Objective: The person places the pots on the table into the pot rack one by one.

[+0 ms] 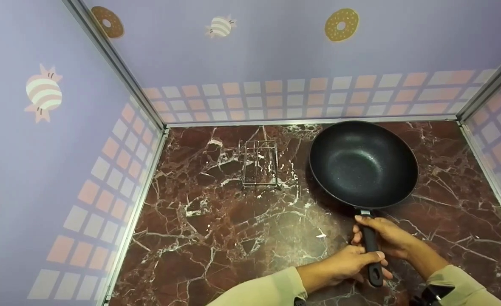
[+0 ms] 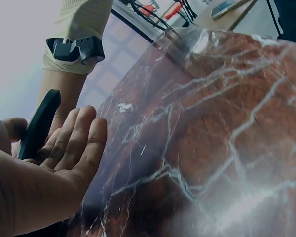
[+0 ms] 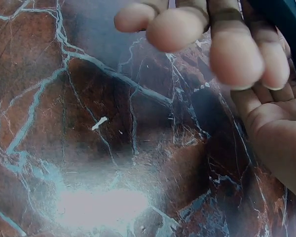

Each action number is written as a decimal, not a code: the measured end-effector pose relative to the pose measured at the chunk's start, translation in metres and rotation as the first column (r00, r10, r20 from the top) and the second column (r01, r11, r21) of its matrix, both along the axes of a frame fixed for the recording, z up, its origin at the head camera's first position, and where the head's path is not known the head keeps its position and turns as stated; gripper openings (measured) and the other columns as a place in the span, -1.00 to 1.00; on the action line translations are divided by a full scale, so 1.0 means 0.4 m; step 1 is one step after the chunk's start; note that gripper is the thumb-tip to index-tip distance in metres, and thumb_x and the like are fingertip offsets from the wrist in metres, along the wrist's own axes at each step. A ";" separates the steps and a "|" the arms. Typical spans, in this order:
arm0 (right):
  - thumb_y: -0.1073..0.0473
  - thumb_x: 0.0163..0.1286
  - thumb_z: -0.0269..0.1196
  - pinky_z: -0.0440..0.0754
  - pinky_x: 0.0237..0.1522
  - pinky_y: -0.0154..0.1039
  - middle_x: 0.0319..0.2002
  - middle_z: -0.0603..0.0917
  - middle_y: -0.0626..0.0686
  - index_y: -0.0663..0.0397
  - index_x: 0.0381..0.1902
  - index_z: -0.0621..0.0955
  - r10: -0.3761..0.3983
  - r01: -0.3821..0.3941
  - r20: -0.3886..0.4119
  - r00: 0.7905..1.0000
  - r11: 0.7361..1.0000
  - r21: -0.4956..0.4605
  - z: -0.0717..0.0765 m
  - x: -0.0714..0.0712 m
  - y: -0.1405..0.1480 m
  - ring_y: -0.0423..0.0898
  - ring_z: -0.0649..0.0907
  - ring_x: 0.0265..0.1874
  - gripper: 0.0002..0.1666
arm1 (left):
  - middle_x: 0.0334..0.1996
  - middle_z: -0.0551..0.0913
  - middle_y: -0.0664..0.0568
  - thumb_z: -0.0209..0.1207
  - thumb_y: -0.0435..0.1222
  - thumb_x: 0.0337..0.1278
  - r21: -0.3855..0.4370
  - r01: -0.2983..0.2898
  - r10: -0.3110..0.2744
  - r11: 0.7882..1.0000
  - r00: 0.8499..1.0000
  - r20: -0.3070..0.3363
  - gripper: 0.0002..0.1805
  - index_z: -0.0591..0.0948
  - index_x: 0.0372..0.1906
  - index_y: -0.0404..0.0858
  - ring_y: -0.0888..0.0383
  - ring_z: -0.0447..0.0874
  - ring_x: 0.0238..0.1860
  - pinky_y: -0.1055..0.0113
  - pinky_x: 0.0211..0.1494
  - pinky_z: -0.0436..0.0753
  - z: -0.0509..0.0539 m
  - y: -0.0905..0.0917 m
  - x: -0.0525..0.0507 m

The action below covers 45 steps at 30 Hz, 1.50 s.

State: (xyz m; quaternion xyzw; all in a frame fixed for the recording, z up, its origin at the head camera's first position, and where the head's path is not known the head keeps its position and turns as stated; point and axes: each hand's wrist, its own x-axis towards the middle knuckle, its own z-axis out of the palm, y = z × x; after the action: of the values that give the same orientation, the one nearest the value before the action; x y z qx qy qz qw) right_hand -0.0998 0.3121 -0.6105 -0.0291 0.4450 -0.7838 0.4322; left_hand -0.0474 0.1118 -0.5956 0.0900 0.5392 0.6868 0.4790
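A black wok is at the right of the marble-patterned surface, its inside facing up and its handle toward me. My right hand grips the handle close to the pan, thumb on top and fingers beneath. Nearer the handle's end, my left hand holds it with the thumb over the top. In the left wrist view, the left hand's fingers extend under the handle. The right wrist view catches the right hand's fingertips beside the dark handle. Whether the wok's base touches the surface, I cannot tell.
A small metal wire rack stands left of the wok on the dark red marble-patterned tabletop. Lilac panels enclose it at the left, back and right. Small white flecks lie on the tabletop.
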 end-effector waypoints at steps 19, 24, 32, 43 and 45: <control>0.10 0.91 -0.21 0.86 0.01 -0.29 -0.15 0.91 -0.05 0.02 -0.02 0.76 -0.005 0.004 -0.034 0.999 0.999 -0.043 -0.008 -0.009 -0.004 -0.14 0.87 -0.14 -0.42 | 0.19 0.71 -0.58 0.14 -0.21 0.70 0.075 -0.165 0.138 0.983 0.951 0.277 -0.76 0.67 0.03 -0.32 -0.57 0.57 0.40 -0.25 0.43 0.69 0.009 0.017 0.004; 0.09 0.92 -0.27 0.85 0.03 -0.30 -0.17 0.91 -0.03 0.06 -0.10 0.80 0.016 -0.017 -0.023 1.000 0.997 -0.069 -0.004 -0.010 -0.008 -0.15 0.87 -0.15 -0.31 | 0.09 0.76 -0.56 0.19 -0.23 0.66 0.074 -0.240 0.204 0.968 0.922 0.329 -0.75 0.68 0.01 -0.38 -0.44 0.75 0.29 -0.24 0.40 0.72 0.008 0.021 0.017; 0.16 0.91 -0.44 0.84 0.13 -0.23 -0.10 0.87 0.00 0.05 0.10 0.61 0.024 -0.015 0.031 0.999 0.963 -0.268 -0.008 -0.003 -0.003 -0.08 0.87 -0.04 -0.39 | 0.07 0.78 -0.52 0.22 -0.27 0.64 0.080 -0.276 0.231 0.958 0.906 0.355 -0.75 0.69 0.02 -0.43 -0.27 0.85 0.19 -0.22 0.41 0.73 0.006 0.023 0.028; 0.16 0.89 -0.55 0.80 0.08 -0.31 -0.12 0.75 -0.07 0.08 0.05 0.61 0.075 -0.060 0.029 0.997 0.931 -0.360 -0.005 -0.005 -0.001 -0.16 0.81 -0.09 -0.28 | 0.17 0.70 -0.61 0.22 -0.27 0.66 0.098 -0.272 0.224 0.957 0.913 0.341 -0.77 0.71 0.03 -0.40 -0.18 0.88 0.13 -0.22 0.42 0.72 0.012 0.020 0.033; 0.16 0.89 -0.54 0.80 0.06 -0.32 -0.15 0.74 -0.09 0.07 0.02 0.61 0.074 -0.058 0.031 0.997 0.932 -0.357 -0.005 -0.004 -0.001 -0.18 0.80 -0.11 -0.29 | 0.19 0.67 -0.64 0.21 -0.26 0.68 0.106 -0.267 0.218 0.958 0.916 0.336 -0.75 0.71 0.04 -0.41 -0.16 0.88 0.12 -0.22 0.43 0.71 0.013 0.019 0.033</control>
State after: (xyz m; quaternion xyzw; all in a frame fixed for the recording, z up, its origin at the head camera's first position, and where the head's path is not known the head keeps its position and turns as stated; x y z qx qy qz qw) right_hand -0.1015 0.3116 -0.6127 -0.1047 0.2852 -0.8368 0.4555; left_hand -0.0343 0.1192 -0.5904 -0.0550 0.4080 0.7848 0.4633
